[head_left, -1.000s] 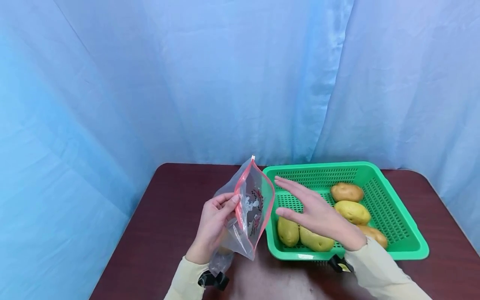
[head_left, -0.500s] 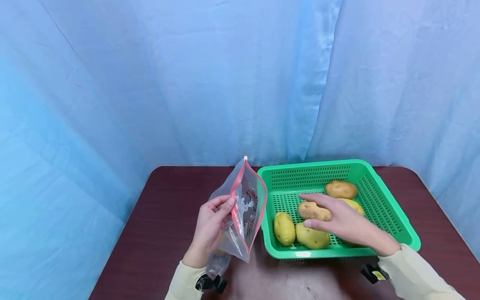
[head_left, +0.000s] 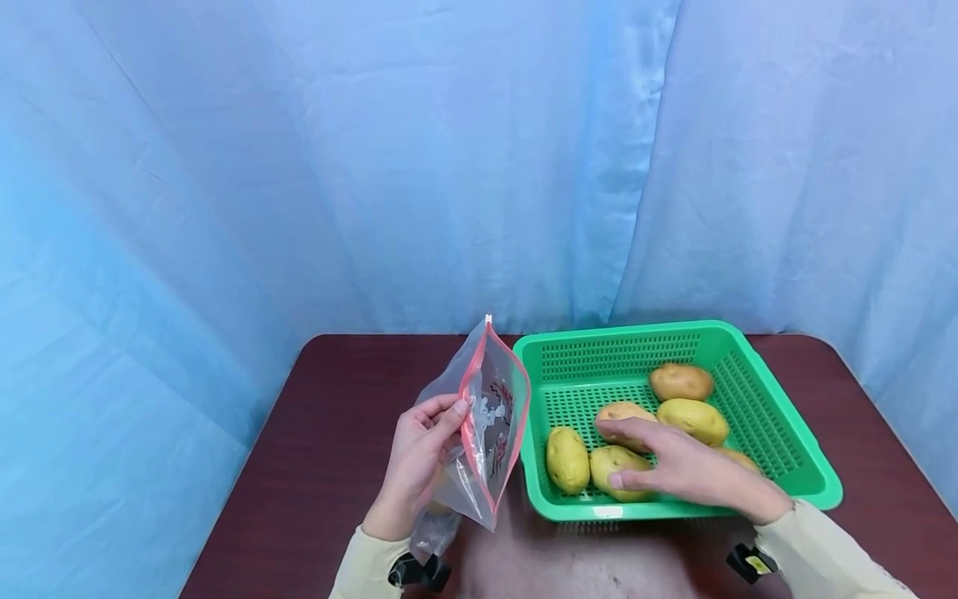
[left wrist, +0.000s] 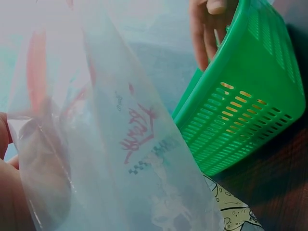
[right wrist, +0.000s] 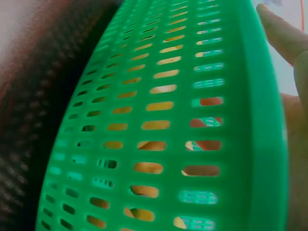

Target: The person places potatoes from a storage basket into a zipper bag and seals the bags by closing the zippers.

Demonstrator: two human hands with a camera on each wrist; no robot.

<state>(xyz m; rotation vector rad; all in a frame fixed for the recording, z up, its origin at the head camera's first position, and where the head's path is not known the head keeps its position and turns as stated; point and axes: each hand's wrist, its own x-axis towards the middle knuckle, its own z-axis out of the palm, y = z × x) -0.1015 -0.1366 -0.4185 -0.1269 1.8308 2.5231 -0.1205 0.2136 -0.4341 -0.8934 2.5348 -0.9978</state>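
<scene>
My left hand (head_left: pixel 422 453) pinches the red-edged mouth of a clear zip bag (head_left: pixel 497 437) between thumb and fingers. The bag gapes toward the basket, with a white slider at its top corner and printing on its side. Something tan shows dimly through its lower part behind the wrist. My right hand (head_left: pixel 681 462) is inside the green basket (head_left: pixel 812 441), fingers extended over a light-brown potato (head_left: pixel 623 411) and thumb over a yellow potato (head_left: pixel 615 466). In the left wrist view, the right hand (left wrist: pixel 209 31) reaches down past the rim; the right wrist view shows mostly the basket's wall (right wrist: pixel 159 115).
Other potatoes lie in the basket: a yellow one (head_left: pixel 568 460) at the left, a brown one (head_left: pixel 681 382) at the back and a yellow one (head_left: pixel 692 420) at the right. The dark red table (head_left: pixel 337 416) ends at a blue curtain (head_left: pixel 464 166).
My right hand has moved right and down from beside the bag's mouth to the potatoes. My left hand keeps its pinch on the bag, and the whole view has shifted slightly.
</scene>
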